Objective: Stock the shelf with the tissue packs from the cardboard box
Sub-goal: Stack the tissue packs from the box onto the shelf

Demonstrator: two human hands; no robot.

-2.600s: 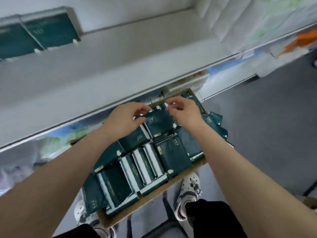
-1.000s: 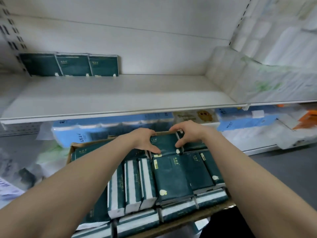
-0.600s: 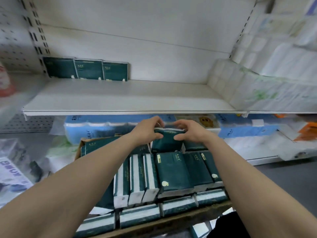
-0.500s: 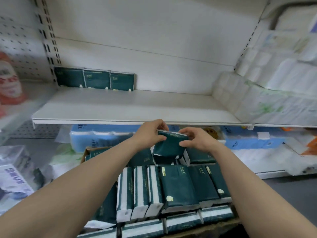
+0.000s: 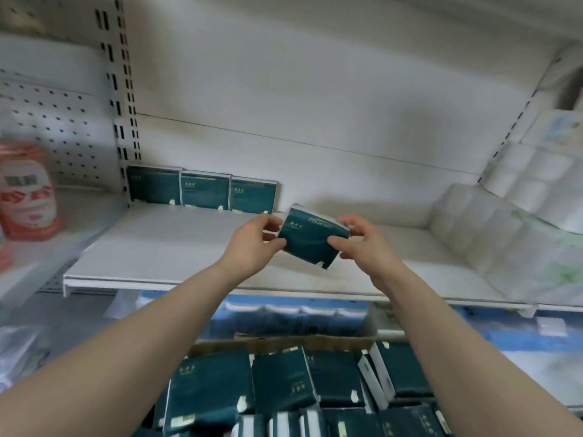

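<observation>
A dark green tissue pack (image 5: 310, 237) hangs tilted above the white shelf (image 5: 176, 247), held between both hands. My left hand (image 5: 254, 244) grips its left edge and my right hand (image 5: 362, 244) grips its right edge. Three matching green packs (image 5: 202, 190) stand upright in a row against the back wall at the shelf's left end. Below, the cardboard box (image 5: 284, 340) holds several more green packs (image 5: 284, 383), some flat and some on edge.
White tissue bundles (image 5: 504, 234) fill the shelf's right end and stack higher beyond it. A red-and-white package (image 5: 26, 193) sits on the neighbouring shelf at left. Blue tissue packs (image 5: 284, 316) lie on the lower shelf behind the box.
Both hands have lifted one green pack out of the box and raised it to shelf height. The view has tilted upward, so the box now sits at the bottom.
</observation>
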